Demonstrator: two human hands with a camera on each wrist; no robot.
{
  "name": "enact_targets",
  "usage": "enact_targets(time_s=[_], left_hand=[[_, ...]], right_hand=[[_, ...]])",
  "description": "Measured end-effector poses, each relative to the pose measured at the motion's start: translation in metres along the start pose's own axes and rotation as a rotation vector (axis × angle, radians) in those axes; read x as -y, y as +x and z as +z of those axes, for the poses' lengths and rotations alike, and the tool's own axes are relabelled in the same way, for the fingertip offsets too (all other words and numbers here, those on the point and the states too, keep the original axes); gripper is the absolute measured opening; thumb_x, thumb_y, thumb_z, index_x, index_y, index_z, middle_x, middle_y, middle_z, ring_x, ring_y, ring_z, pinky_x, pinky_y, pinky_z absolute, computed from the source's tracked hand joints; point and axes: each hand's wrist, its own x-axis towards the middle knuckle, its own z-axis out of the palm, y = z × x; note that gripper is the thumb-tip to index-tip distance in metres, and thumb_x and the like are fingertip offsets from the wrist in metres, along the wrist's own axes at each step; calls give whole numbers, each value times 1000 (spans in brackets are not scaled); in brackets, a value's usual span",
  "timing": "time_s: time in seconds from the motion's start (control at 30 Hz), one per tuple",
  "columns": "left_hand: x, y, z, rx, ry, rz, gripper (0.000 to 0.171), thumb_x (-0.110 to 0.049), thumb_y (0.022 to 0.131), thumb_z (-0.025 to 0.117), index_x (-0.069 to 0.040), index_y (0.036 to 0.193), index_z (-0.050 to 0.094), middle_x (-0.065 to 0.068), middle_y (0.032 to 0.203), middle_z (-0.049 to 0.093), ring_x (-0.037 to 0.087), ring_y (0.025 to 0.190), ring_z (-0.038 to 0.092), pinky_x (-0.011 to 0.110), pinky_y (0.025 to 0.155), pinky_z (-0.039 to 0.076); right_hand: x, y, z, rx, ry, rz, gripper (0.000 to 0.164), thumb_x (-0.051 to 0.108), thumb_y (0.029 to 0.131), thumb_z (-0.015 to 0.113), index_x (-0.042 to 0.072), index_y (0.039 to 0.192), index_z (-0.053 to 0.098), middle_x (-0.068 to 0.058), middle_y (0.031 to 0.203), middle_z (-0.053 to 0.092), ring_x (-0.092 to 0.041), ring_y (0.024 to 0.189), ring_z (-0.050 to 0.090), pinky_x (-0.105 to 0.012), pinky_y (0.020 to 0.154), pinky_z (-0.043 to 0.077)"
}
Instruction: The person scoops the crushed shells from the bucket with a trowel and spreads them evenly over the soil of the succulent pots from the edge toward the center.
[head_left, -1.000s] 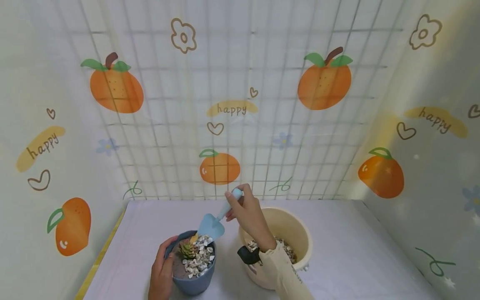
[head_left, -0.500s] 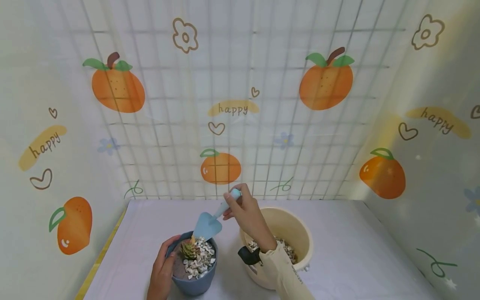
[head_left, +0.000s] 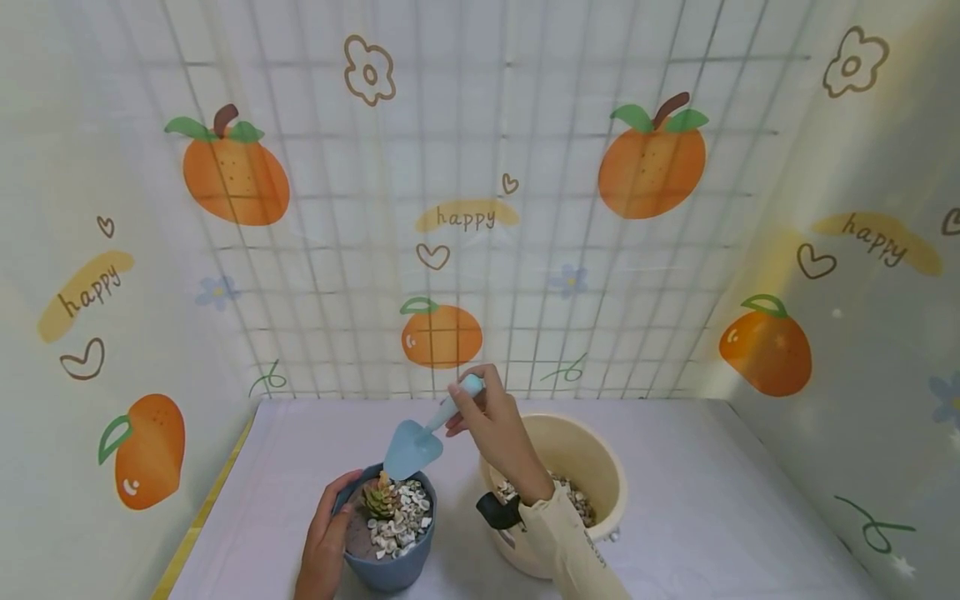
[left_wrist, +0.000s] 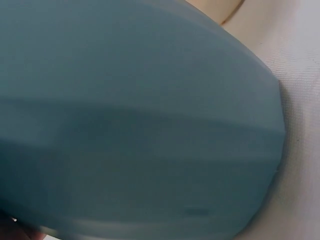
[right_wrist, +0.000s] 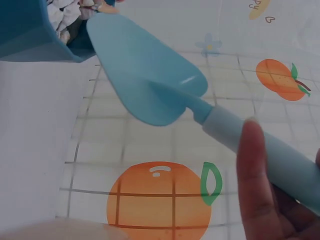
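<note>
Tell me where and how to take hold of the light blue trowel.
Best, I'd say, by the handle, from the right, fingers wrapped round it, as the right hand holds it. The handle is slim and slants up and rightward, away from the blue pot; the broad, flat blade points at the pot and looks a poorer hold.

Free to pass over the desk (head_left: pixel 697 483) at lower right of the head frame, and along a strip at lower left. Blocked left of lower centre by the blue-grey pot (head_left: pixel 387 571), with the left grip (head_left: pixel 327 533) against its left side. Narrow between pot and cream bucket (head_left: pixel 585 454), crossed just above in the frame by the blue trowel (head_left: pixel 414 451) and right grip (head_left: pixel 493 427). Obstructed over the bucket's left part by wrist and sleeve (head_left: pixel 573 550).
</note>
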Motion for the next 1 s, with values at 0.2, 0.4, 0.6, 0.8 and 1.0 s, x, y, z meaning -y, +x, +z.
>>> enact_targets(time_s=[0.2,0.4,0.6,0.8,1.0], left_hand=[[0,-1,0,3,-5,2,42,-6,112,33,-13,151,47,9,157,43,29,152,27,59,119,20],[-1,-1,-1,-4,-22,-4,42,-7,112,34,-12,151,47,10,157,43,30,152,26,60,119,20],[-4,-2,1,1,-50,1,41,-10,113,36,-8,152,46,12,158,43,31,152,26,59,119,21],[-15,1,2,-5,-19,-8,40,-20,115,41,-11,153,45,10,158,44,28,152,29,54,120,24],[-42,-2,2,-66,50,-9,38,-25,114,47,-15,151,48,6,151,52,24,145,42,54,116,35]], right_hand=[[2,0,1,-63,-7,-17,25,29,110,58,9,122,49,-16,85,71,-28,68,73,-38,65,63],[3,1,1,-86,10,-31,26,27,110,59,6,123,50,-19,84,69,-34,68,72,-48,66,62],[3,0,0,-95,5,-21,26,25,110,59,4,124,50,-21,84,69,-34,67,72,-42,64,62],[0,3,-7,-122,17,-49,28,29,110,58,6,123,49,-18,84,69,-32,65,71,-43,63,62],[0,-1,-24,-179,36,-78,27,30,110,58,7,122,50,-18,85,71,-32,62,70,-49,61,61]])
